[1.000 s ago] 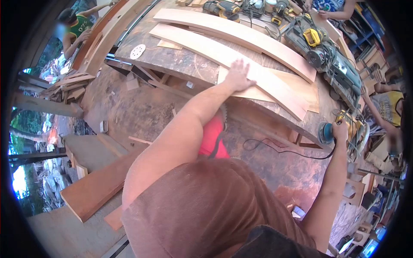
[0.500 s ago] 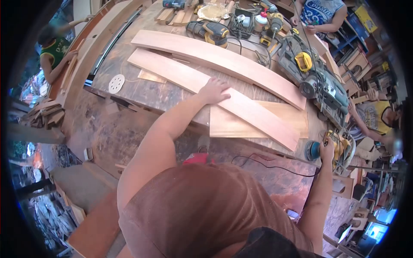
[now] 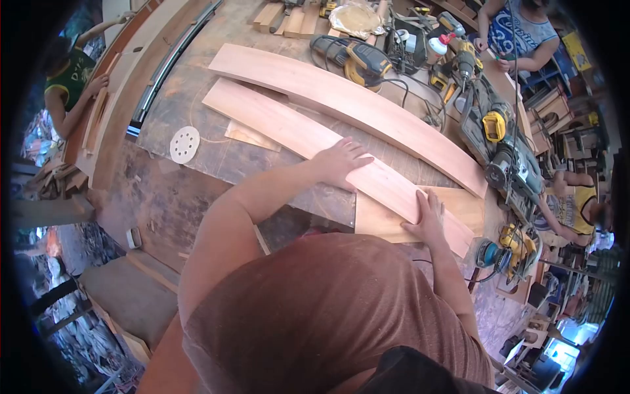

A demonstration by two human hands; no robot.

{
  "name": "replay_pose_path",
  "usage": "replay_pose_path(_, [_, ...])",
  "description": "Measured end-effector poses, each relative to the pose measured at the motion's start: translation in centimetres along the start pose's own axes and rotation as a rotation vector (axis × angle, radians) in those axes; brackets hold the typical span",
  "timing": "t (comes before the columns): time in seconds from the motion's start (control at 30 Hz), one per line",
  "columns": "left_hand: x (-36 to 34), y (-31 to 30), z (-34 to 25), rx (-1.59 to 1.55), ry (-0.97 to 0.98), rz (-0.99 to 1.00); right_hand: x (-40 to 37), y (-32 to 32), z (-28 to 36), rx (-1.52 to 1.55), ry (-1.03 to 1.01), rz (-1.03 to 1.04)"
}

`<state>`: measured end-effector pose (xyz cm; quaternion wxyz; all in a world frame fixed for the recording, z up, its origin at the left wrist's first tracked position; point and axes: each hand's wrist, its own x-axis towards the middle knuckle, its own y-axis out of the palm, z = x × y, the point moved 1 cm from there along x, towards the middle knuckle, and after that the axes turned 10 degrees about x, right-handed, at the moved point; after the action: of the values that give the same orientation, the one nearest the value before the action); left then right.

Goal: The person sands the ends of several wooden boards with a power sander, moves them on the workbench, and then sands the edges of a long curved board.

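Observation:
A long, pale pink wooden board (image 3: 282,125) lies at a slant across the workbench in front of me. My left hand (image 3: 341,161) rests on its middle, with fingers stretched over the top face. Nearer the board's right end, my right hand (image 3: 428,220) touches the near side, its thumb and fingers spread apart. A wider, slightly curved board (image 3: 341,98) lies just beyond. Underneath the right part of the first board is a yellowish flat wooden piece (image 3: 380,220). A sander with a blue-green round base (image 3: 489,254) sits to the right of my right hand.
A perforated sanding disc (image 3: 184,144) lies at the bench's left. Behind the boards are a yellow-black sander (image 3: 367,64), a drill (image 3: 466,62), a bottle (image 3: 438,44) and cords. A large power tool (image 3: 515,167) stands at the right. Other people work around the bench.
My right hand has let go of the sander at the right and come to the board. My left hand stays on the board. The view has shifted slightly.

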<state>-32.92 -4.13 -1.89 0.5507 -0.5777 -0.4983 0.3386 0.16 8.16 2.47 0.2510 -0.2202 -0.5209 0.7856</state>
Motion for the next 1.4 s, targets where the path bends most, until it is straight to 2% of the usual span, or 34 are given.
replay_pose_path(0.07, [-0.2,0.5,0.2,-0.024,0.001,-0.002,0.1,0.5,-1.0,0.036,0.007,0.013])
replay_pose_path(0.13, [0.1,0.2,2.0,-0.229,-0.067,-0.100,0.7,0.2,-1.4,0.067,0.005,0.011])
replay_pose_path(0.17, [0.3,0.0,3.4,-0.223,-0.060,-0.102,0.6,0.3,-1.5,0.079,-0.009,0.024])
replay_pose_path(0.23, [0.5,-3.6,5.9,0.084,-0.218,-0.348,0.5,0.2,-1.8,0.091,-0.015,0.034])
replay_pose_path(0.3, [1.7,-5.5,8.8,0.240,-0.298,-0.237,0.4,0.7,-2.0,0.089,-0.062,0.002])
replay_pose_path(0.33, [2.6,-5.5,10.5,0.243,-0.295,-0.233,0.4,0.3,-1.4,0.086,-0.044,0.003])
replay_pose_path(0.4, [4.4,-5.4,12.4,0.316,-0.221,-0.042,0.5,-0.1,-0.6,0.102,-0.020,0.035])
replay_pose_path(0.43, [5.2,-5.6,12.6,0.327,-0.221,-0.048,1.0,-0.3,-0.5,0.111,-0.004,0.064])
replay_pose_path(0.5, [6.4,-5.8,13.0,0.254,-0.194,0.059,1.2,-0.2,-0.4,0.081,-0.019,0.052])
replay_pose_path(0.57, [7.0,-6.0,13.8,0.253,-0.178,0.031,1.2,-0.3,-0.9,0.046,-0.027,0.036])
replay_pose_path(0.67, [6.7,-7.3,13.7,0.188,-0.109,0.034,1.8,-0.5,-1.5,0.140,-0.079,0.050])
replay_pose_path(0.73, [6.2,-8.8,12.9,0.167,-0.119,0.067,3.3,-1.4,-0.9,0.280,-0.085,-0.128])
replay_pose_path(0.77, [5.9,-9.3,12.6,0.146,-0.139,0.092,4.5,-1.8,-1.2,0.283,-0.077,-0.135])
replay_pose_path(0.83, [4.3,-9.3,12.4,0.156,-0.139,0.077,7.2,-2.9,-1.7,0.145,-0.161,-0.316])
replay_pose_path(0.87, [3.4,-9.6,12.1,0.159,-0.163,0.072,8.5,-3.3,-1.8,0.151,-0.152,-0.318])
replay_pose_path(0.97, [0.8,-10.9,11.8,0.145,-0.200,0.101,11.5,-4.6,-1.3,0.027,-0.119,-0.209])
replay_pose_path(1.03, [-1.2,-12.0,11.2,0.167,-0.224,0.108,13.3,-5.0,-0.6,-0.059,-0.183,-0.072])
replay_pose_path(1.17, [-5.4,-14.2,9.3,0.194,-0.286,0.083,13.6,-5.2,2.2,0.205,-0.198,0.130])
replay_pose_path(1.27, [-9.0,-14.5,7.8,0.106,-0.273,-0.011,10.6,-5.0,4.2,0.358,-0.204,0.104])
replay_pose_path(1.4, [-12.3,-12.9,4.9,0.074,-0.216,0.014,4.6,-3.9,5.5,0.308,-0.206,0.098])
